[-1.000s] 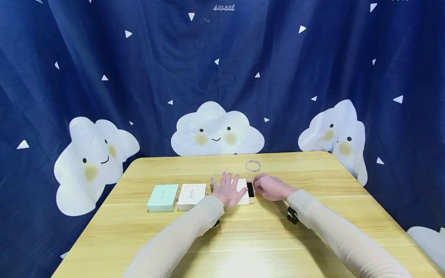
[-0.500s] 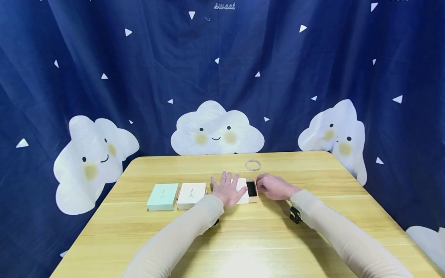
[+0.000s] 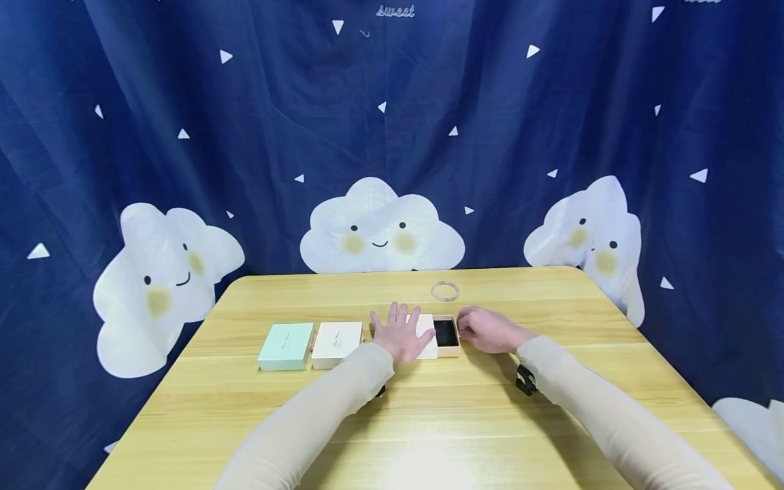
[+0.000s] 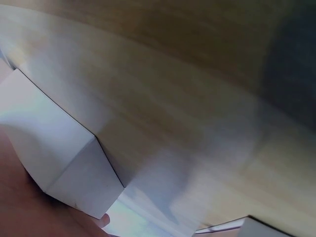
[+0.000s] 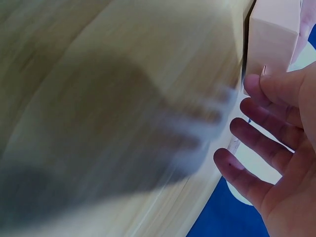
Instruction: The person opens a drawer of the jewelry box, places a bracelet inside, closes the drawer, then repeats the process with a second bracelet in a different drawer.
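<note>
My left hand [image 3: 401, 335] lies spread with straight fingers on the white sleeve [image 3: 428, 350] of a small drawer box. Its palm and fingers hide much of the sleeve, whose white corner also shows in the left wrist view. A pink drawer [image 3: 450, 352] with a black lining sticks out of the sleeve's right side. At the drawer's end, my right hand [image 3: 490, 331] pinches a small pull tab [image 5: 264, 70] between thumb and index finger. The other fingers stand apart, slightly bent, in the right wrist view.
Left of the hands sit a mint-green box [image 3: 286, 346] and another white box [image 3: 338, 344], side by side. A thin pinkish bangle [image 3: 445, 300] lies behind the drawer box. The wooden table [image 3: 392, 429] ends at a blue curtain [image 3: 392, 82] with clouds.
The right hand has moved right, and the drawer has slid further out of the sleeve, showing more black lining. The left hand has stayed in place on the sleeve.
</note>
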### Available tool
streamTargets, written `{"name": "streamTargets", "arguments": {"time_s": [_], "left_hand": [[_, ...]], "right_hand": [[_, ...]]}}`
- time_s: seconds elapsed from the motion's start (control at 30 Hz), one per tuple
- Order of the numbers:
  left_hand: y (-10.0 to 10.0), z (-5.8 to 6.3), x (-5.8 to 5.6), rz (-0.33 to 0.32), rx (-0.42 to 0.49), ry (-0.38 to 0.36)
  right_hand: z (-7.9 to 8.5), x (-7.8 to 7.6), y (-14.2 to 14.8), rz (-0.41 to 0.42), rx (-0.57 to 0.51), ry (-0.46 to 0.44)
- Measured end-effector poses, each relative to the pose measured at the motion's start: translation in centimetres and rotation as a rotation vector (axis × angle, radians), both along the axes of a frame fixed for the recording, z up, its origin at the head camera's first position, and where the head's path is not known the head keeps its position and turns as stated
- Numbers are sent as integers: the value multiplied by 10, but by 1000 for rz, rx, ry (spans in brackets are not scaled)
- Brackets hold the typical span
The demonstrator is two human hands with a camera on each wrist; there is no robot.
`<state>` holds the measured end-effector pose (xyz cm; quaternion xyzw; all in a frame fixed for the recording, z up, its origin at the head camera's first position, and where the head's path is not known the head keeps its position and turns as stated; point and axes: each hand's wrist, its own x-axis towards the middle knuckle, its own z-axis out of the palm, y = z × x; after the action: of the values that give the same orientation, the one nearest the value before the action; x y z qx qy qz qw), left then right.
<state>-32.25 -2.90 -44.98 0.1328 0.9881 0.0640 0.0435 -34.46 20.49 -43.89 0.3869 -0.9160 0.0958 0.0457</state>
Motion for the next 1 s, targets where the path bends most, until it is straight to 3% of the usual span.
{"name": "streamTargets", "arguments": {"time_s": [0.47, 1.0], "left_hand": [[2, -7, -8, 15, -24, -40], [2, -12, -11, 16, -32, -15]], "right_hand": [[0, 0, 7, 4, 5, 1], [-2, 3, 14, -33, -10, -14]]}}
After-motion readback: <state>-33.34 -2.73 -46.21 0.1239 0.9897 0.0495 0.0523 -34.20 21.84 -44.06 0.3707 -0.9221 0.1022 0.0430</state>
